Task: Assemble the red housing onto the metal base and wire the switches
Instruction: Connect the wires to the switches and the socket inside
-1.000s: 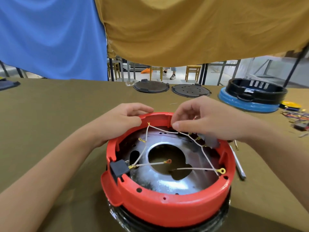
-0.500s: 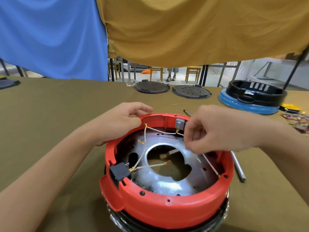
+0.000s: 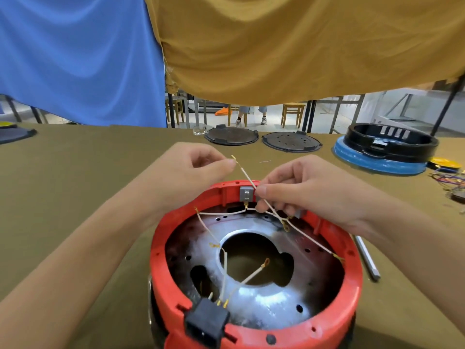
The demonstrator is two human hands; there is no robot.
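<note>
Head view: red housing sits on metal base, table centre. Left hand pinches one white wire near its terminal; right hand pinches the same wire lower, by the grey switch at 12 o'clock on the rim. Wire's long axis runs 11-to-5 o'clock, free terminal pointing to 11. Risk: a hard pull likely unseats the spade lugs at the switch; crossed leads near 1 o'clock may be misrouted or snag.
</note>
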